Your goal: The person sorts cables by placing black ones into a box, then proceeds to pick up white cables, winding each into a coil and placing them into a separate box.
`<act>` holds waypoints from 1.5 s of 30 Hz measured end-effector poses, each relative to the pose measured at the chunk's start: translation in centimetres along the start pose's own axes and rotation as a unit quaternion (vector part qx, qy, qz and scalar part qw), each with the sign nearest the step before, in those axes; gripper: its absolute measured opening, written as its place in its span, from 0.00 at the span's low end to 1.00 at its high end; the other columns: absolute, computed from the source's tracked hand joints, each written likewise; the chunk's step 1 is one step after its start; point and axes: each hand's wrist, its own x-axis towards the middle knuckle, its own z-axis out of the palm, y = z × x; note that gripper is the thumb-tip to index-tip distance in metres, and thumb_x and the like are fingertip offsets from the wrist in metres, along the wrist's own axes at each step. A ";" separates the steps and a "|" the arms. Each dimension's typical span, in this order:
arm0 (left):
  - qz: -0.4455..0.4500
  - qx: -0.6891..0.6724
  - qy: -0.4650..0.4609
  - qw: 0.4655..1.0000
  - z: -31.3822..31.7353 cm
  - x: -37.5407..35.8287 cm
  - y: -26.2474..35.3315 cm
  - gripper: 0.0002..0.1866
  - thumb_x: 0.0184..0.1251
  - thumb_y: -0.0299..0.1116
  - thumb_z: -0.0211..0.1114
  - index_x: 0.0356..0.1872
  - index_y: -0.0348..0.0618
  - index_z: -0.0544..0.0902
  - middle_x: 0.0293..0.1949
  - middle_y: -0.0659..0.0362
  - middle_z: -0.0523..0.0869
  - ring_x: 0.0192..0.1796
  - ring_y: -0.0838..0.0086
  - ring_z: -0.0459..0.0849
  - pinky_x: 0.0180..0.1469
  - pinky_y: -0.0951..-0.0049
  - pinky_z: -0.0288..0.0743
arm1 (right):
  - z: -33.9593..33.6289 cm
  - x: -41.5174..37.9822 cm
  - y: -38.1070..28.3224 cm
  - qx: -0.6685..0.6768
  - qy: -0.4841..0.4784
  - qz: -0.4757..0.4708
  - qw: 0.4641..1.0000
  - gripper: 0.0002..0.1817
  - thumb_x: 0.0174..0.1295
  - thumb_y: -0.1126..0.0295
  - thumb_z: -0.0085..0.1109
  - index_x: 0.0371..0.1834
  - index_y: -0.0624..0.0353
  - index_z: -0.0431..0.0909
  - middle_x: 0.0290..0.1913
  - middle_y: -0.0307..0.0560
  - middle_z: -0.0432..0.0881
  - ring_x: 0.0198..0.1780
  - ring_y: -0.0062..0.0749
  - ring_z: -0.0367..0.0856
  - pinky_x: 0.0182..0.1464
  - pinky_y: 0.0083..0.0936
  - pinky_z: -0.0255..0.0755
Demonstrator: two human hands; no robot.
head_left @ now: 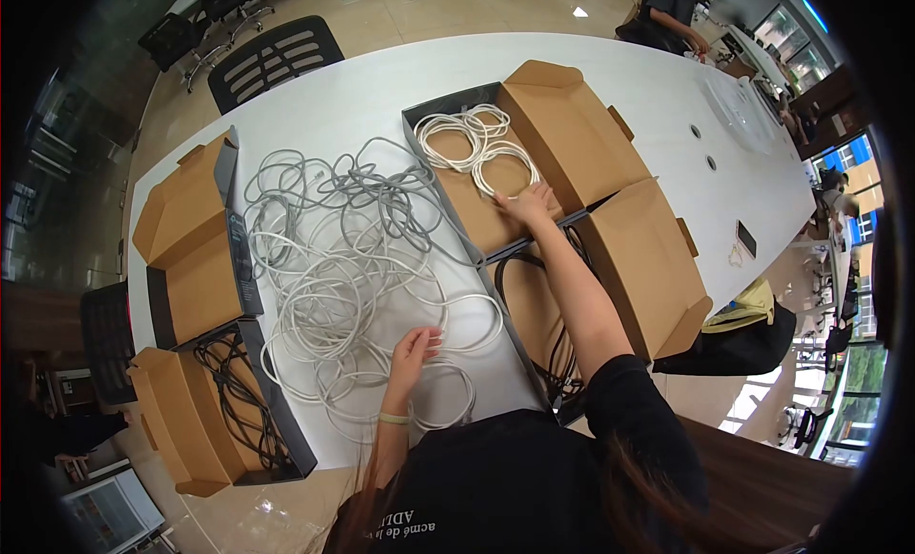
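The right hand (527, 203) reaches into the upper cardboard box (572, 135), its fingers spread flat and pressing on the near edge of a coiled white cable (477, 144) that lies on the box floor; they hold nothing, only pin the coil down. The left hand (415, 349) rests on the table (381, 87), fingers loosely curled and slightly apart over a strand at the near edge of the tangled white and grey cables (343, 259); whether they actually pinch the strand cannot be told.

To lay the coil well, it seems best to keep the right fingers flat so the loops stay stacked and do not spring open, and lift them straight off rather than dragging. Judging by the tangle, the left fingers should pick out one strand and trace it to a free end before drawing it clear, since pulling a middle loop would likely tighten the knot.

Just below the right forearm sits a second box (639, 268) holding black cables (553, 363). Far beyond the left fingers, at the table's left edge, stand an empty box (186, 240) and another holding black cables (238, 411)
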 end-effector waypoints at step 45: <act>-0.065 -0.087 0.032 0.994 -1.1 1.0 -1.5 0.18 0.71 0.41 0.50 0.49 0.36 0.74 0.44 0.55 0.81 0.43 0.72 0.80 0.44 0.71 0.78 | -0.9 0.5 -0.5 -0.014 0.040 -0.038 0.998 0.54 0.56 0.35 0.44 0.71 0.64 0.32 0.74 0.51 0.30 0.75 0.39 0.25 0.71 0.47 0.34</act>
